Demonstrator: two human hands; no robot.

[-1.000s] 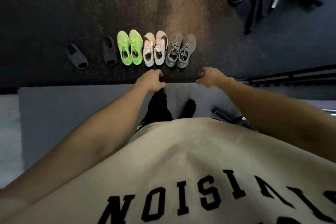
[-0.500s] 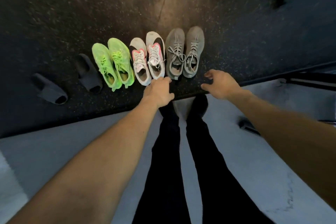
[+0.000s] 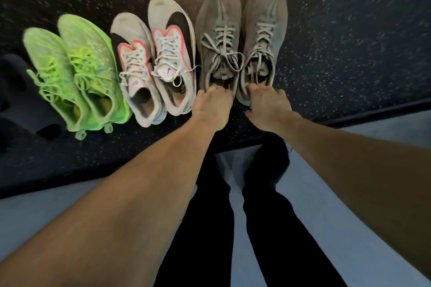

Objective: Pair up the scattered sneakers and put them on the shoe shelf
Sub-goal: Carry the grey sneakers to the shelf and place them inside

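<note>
Three sneaker pairs stand in a row on the dark speckled floor, toes pointing away. The neon green pair (image 3: 74, 72) is at the left, the white pair with black and pink marks (image 3: 154, 58) in the middle. The grey pair is at the right: left grey sneaker (image 3: 218, 30) and right grey sneaker (image 3: 264, 28). My left hand (image 3: 211, 106) has its fingers curled into the heel opening of the left grey sneaker. My right hand (image 3: 268, 107) grips the heel of the right grey sneaker the same way. No shoe shelf is in view.
A dark slide sandal (image 3: 21, 95) lies at the far left, partly cut off. A pale grey mat (image 3: 349, 193) covers the floor under my black-trousered legs (image 3: 233, 216); its edge runs just behind my hands.
I have bent down much closer to the shoes. Both hands moved forward from above the mat edge onto the heels of the grey pair and took hold.
</note>
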